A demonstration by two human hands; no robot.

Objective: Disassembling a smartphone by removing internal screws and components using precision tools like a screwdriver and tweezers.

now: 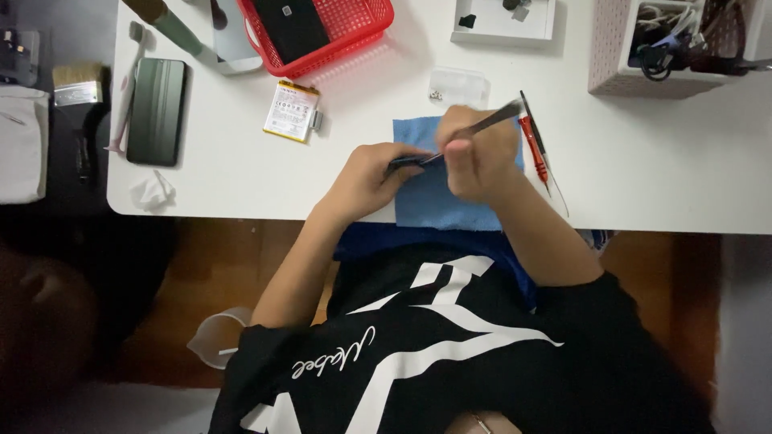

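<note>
My left hand [371, 175] grips a small dark part [406, 161] above a blue cloth [430, 197] laid on the white table [241, 161]. My right hand [476, 151] holds metal tweezers [490, 120], and their tip touches the dark part. A red screwdriver [532, 149] and a thin dark tool [537, 133] lie just right of my right hand.
A phone battery [291, 110] and a dark green phone back [157, 111] lie to the left, with a crumpled tissue [151, 191] near the edge. A red basket [322, 28], a white tray [503, 20] and a pink tool bin [643, 48] stand at the back.
</note>
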